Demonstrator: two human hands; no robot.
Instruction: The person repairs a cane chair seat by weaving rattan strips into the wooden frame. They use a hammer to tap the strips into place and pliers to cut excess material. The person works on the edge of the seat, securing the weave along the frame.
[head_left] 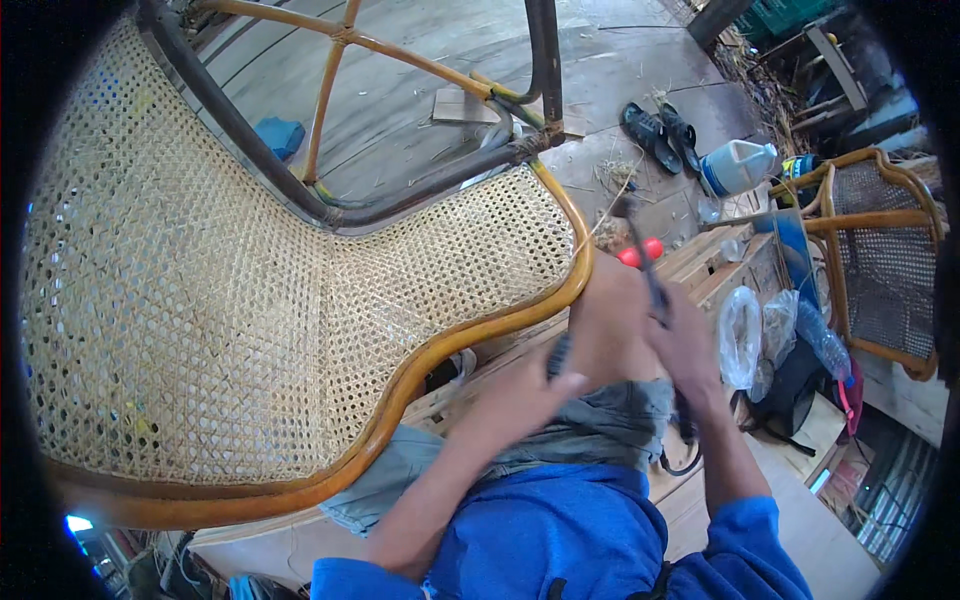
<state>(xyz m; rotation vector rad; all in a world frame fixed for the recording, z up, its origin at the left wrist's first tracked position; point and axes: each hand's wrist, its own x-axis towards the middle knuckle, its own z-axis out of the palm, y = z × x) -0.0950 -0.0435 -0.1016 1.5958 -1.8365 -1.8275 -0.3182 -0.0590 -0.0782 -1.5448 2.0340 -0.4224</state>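
Note:
A chair frame with woven cane webbing and a bent, glossy brown rattan edge fills the left side. To the right of its curved edge, over my lap, is my left hand, its fingers closed around a short dark object whose kind is blurred. My right hand grips a long, slim dark tool tilted up and away from me. Motion smears its far end, so its exact kind does not show. My bare knee lies between the two hands.
A red object lies beyond my knee on wooden slats. Sandals, a white jug, plastic bags and a bottle are on the right. A second cane-panelled frame leans at the far right.

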